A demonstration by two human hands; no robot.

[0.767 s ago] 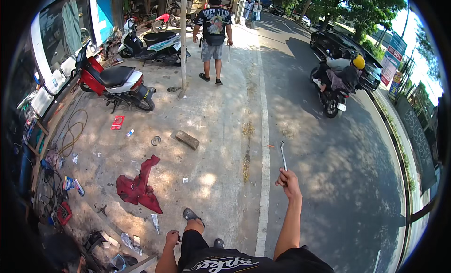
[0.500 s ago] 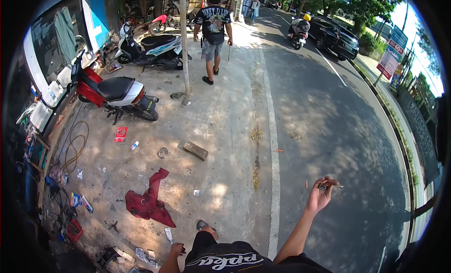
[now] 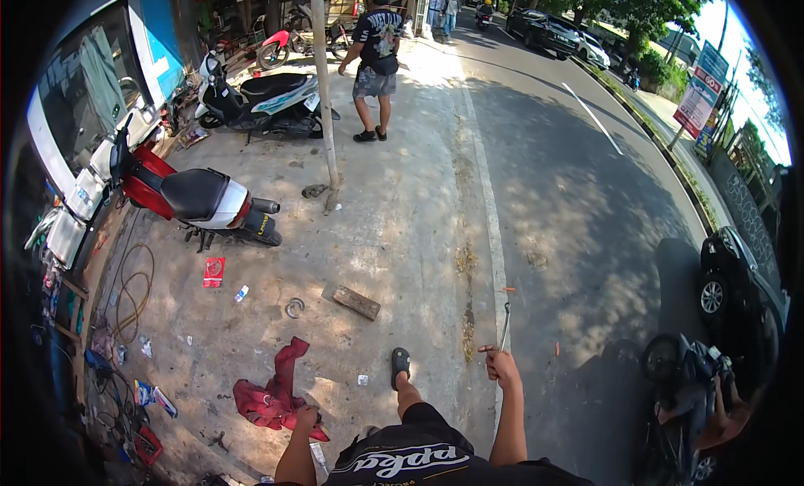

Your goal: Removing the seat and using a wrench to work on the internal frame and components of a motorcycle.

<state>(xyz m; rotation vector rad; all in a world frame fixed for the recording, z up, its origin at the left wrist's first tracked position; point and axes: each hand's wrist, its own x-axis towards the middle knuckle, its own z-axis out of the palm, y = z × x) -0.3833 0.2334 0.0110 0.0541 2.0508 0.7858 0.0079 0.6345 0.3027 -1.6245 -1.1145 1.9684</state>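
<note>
My right hand (image 3: 503,367) is out in front over the pale line at the road's edge. It is closed round a slim metal wrench (image 3: 506,323), which points away from me, and its index finger sticks out to the left. My left hand (image 3: 307,416) hangs low with curled fingers, and nothing shows in it. From here it overlaps a dark red cloth (image 3: 272,401) on the concrete; I see no grip on the cloth. My foot in a dark clog (image 3: 401,367) is stepping forward between the hands.
A red and white motorbike (image 3: 198,195) and a white scooter (image 3: 266,101) stand at left near a pole (image 3: 323,92). Ahead is a person in black (image 3: 376,63). A wooden block (image 3: 356,303) lies before me. On the road at right are a motorbike (image 3: 682,402) and a black car (image 3: 727,277).
My right hand has swung left and the wrench now points forward. My left hand has moved forward over the cloth. The person ahead has turned left; vehicles have entered at right.
</note>
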